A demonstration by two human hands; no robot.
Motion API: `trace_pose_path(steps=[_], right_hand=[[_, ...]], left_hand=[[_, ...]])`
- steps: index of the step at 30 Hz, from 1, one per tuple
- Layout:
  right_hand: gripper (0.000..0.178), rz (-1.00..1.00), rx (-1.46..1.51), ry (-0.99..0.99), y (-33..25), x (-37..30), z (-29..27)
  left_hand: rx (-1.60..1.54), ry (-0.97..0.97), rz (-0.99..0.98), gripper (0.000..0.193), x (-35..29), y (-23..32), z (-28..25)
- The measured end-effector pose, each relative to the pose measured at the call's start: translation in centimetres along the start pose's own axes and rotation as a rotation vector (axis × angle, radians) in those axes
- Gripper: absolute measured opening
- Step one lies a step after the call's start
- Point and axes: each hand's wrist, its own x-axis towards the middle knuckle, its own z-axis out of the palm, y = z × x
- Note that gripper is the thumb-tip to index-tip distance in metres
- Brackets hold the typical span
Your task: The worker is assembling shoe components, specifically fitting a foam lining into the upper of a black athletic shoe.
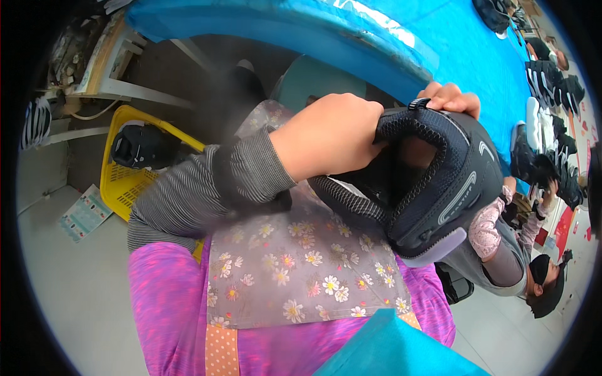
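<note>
A black mesh shoe (pixel 433 188) with a pale lilac heel piece is held up over my lap, its opening turned toward me. My left hand (pixel 329 135) is closed on the near edge of the shoe's collar, the forearm in a grey striped sleeve. Only the fingers of my right hand (pixel 451 99) show, curled over the shoe's top by the heel loop; the rest is hidden behind the shoe. A flowered grey apron (pixel 295 263) covers my lap under the shoe.
A table under a blue cloth (pixel 439 44) runs ahead, with several black shoes (pixel 552 81) along its right end. A yellow basket (pixel 128 182) holding a black shoe stands on the floor at left. Another person (pixel 508 250) sits at my right.
</note>
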Motion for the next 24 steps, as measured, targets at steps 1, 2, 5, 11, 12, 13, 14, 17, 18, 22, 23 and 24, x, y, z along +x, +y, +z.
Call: trace_pose_path(steps=[1,2,5,11,12,13,14,17,18,22,23,24], right_hand=[[0.021,0.016,0.037,0.031,0.7,-0.1,-0.1],[0.021,0.073,0.173,0.007,2.0,0.0,-0.7],[0.022,0.358,0.389,-0.001,3.7,-1.2,-0.4],[0.066,0.249,-0.18,0.336,0.1,-3.2,4.3],[0.075,0.102,-0.255,0.333,-0.4,-2.5,5.3],[0.08,0.038,-0.272,0.299,-0.4,-2.3,5.9],[0.084,-0.025,-0.287,0.271,-0.5,-2.1,6.3],[0.093,0.37,-0.327,0.496,-1.6,-3.0,4.1],[0.088,0.456,-0.19,0.365,-2.0,-3.9,1.5],[0.057,0.244,-0.163,0.435,0.1,-4.6,2.0],[0.053,0.223,-0.103,0.408,0.4,-4.6,2.0],[0.049,0.206,-0.042,0.382,0.7,-4.5,2.1]], left_hand=[[0.082,-0.046,-0.005,0.02,0.0,0.1,-0.5],[0.078,-0.05,-0.005,0.02,0.0,0.1,-0.9],[0.263,-0.291,0.109,0.018,-0.7,-0.4,-0.4],[0.027,-0.175,0.12,0.02,-0.6,-1.7,0.6],[0.003,-0.181,0.138,0.019,0.0,-1.4,0.4],[-0.02,-0.15,0.136,0.019,-0.1,-1.5,0.1],[-0.018,-0.125,0.116,0.019,-0.2,-1.4,-0.3],[-0.044,-0.065,0.098,0.018,-0.7,-1.0,-0.3],[0.006,-0.088,0.101,0.017,-0.7,-0.8,0.2],[0.126,-0.076,0.145,0.017,-0.4,-0.5,1.0],[0.149,-0.048,0.177,0.018,-0.5,-0.6,1.2],[0.154,-0.043,0.167,0.018,-0.8,-0.6,1.4]])
